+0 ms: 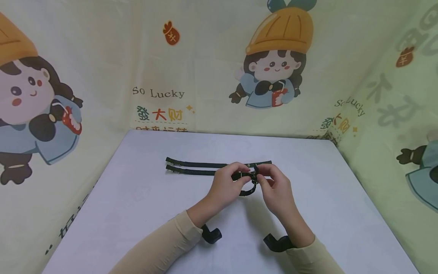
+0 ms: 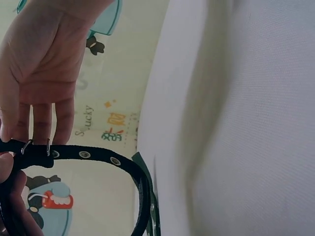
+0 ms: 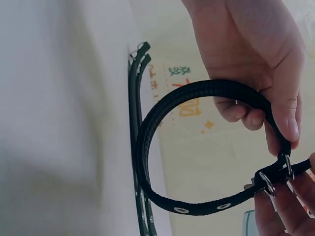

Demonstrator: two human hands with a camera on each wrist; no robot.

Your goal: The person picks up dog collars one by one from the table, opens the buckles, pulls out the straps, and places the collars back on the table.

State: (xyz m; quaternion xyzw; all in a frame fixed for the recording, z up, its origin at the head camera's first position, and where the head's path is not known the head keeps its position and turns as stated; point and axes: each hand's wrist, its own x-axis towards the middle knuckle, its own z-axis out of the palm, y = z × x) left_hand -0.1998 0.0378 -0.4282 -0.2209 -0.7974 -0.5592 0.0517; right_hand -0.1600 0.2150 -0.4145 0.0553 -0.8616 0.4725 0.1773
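A black pet collar (image 3: 147,147) with metal eyelets and a buckle is bent into a loop above the table. My left hand (image 1: 226,184) pinches the strap beside the buckle; in the right wrist view this left hand (image 3: 256,54) comes from the top. My right hand (image 1: 278,188) holds the strap end by the metal buckle (image 3: 268,184), its fingers entering at lower right there. In the left wrist view the right hand (image 2: 44,64) reaches down to the collar (image 2: 98,153). Fingers partly cover the buckle, so how far the strap is threaded cannot be told.
Two more black collars (image 1: 196,172) lie straight and side by side on the white table (image 1: 137,213), behind the hands. Black devices (image 1: 212,236) sit under both wrists. A printed cloth (image 1: 212,76) with cartoon figures hangs round the table's back and sides.
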